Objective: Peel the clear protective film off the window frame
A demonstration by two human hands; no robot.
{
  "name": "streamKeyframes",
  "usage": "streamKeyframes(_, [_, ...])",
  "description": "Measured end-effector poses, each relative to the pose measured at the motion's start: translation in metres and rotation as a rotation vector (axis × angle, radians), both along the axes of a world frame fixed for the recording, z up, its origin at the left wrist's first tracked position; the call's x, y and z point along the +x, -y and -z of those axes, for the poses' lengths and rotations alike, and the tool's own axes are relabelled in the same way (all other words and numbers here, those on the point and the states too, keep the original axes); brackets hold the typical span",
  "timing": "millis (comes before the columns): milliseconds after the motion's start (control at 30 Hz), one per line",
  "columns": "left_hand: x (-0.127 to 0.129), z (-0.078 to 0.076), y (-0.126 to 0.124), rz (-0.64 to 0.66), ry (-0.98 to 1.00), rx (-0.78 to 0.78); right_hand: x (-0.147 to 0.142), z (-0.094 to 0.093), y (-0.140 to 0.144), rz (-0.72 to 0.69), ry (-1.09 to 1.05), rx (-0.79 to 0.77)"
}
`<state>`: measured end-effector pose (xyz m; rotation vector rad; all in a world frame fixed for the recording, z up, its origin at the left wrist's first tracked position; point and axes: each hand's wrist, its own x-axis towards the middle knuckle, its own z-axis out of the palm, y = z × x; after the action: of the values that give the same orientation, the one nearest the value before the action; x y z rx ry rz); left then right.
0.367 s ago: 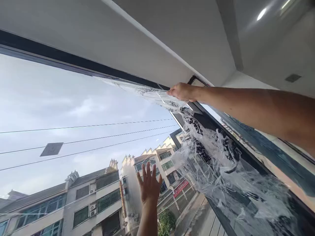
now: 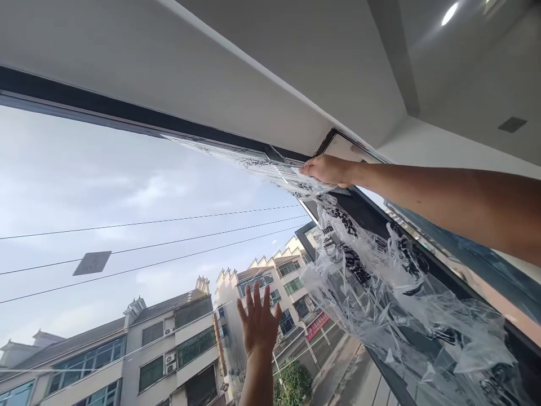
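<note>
Crumpled film [image 2: 376, 256], four o'clock, along frame [image 2: 367, 211].
Right hand [image 2: 324, 168], two o'clock: fingers grasping film. Left hand [image 2: 260, 327], six o'clock: fingers spread, released.

The right hand [image 2: 325, 169] on the plastic film [image 2: 363, 254] conceals its own palm; lettering on the banner [image 2: 318, 326] left of the film is illegible.

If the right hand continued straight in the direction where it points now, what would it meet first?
Probably the stretched clear film, which the right hand grips and which runs on ahead; the dark window frame appears just above, but depth is unclear.
</note>
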<state>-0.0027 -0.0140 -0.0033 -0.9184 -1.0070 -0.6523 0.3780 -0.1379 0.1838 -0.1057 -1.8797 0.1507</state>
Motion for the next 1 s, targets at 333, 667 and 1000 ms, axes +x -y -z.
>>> streamKeyframes(333, [-0.008, -0.001, 0.016, -0.062, 0.025, -0.013, -0.005, 0.031, -0.001, 0.099, -0.133, -0.012])
streamKeyframes(667, [-0.013, -0.004, 0.012, -0.057, 0.012, 0.001, 0.007, 0.038, -0.024, 0.03, -0.123, -0.066])
streamKeyframes(1000, [-0.014, -0.004, 0.011, -0.058, 0.029, -0.014, 0.009, 0.06, -0.043, -0.014, -0.098, -0.081])
